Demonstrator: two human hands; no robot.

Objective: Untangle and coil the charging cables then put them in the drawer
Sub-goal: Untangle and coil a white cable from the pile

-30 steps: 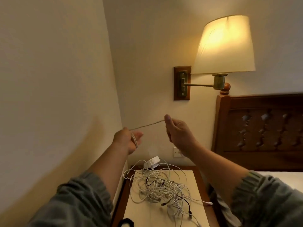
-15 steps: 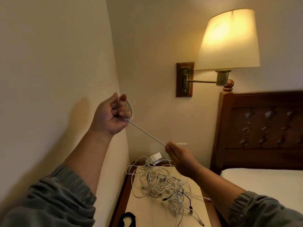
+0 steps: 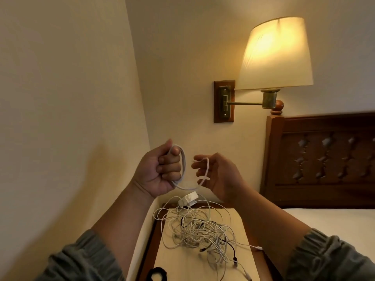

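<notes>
White thin cable (image 3: 187, 188), loosely looped.

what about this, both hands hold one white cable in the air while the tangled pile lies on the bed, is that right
Not quite. The left hand and right hand do hold one white cable in the air, but the head view shows the tangled pile lying on the bedside table, not on the bed beside it.

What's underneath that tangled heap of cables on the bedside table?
A pale sheet on the wooden bedside table lies under the cable heap. A white charger block sits at its far edge. Anything beneath the densest strands is hidden.
</notes>
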